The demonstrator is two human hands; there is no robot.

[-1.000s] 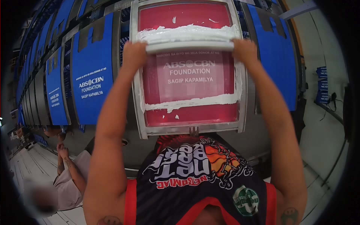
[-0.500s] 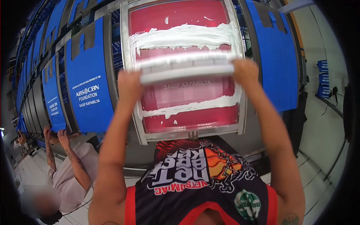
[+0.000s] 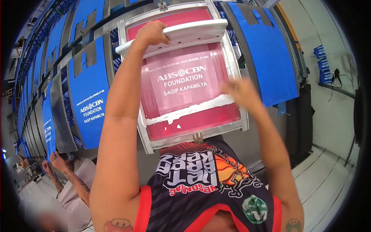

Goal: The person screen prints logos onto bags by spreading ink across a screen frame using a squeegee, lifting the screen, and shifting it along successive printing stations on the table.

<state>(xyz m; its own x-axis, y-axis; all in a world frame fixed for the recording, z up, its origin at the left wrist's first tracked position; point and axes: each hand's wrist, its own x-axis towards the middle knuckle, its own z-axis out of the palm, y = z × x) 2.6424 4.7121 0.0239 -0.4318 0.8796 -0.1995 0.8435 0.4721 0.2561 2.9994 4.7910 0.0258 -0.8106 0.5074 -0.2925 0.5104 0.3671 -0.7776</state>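
A framed screen [image 3: 193,87] with a pink-red mesh and white lettering lies in front of me. My left hand [image 3: 154,34] is closed round the squeegee [image 3: 193,34], a long pale bar slanting across the screen's far part. Over the right side of the frame, my right hand [image 3: 239,92] is off the bar, blurred, so its fingers cannot be made out. A band of white paint [image 3: 189,110] crosses the near part of the mesh. White paint also marks the right edge, and the far paint is mostly hidden behind the squeegee.
Blue printed fabric pieces [image 3: 88,104] lie on boards at the left, and a blue piece [image 3: 266,58] lies at the right. A co-worker's hands [image 3: 52,164] touch a blue piece at the lower left. Small blue pieces [image 3: 324,65] hang at the far right.
My right hand has let go of the squeegee and moved down. My left hand has carried the squeegee up and turned it aslant. The co-worker's hands have shifted at the fabric.
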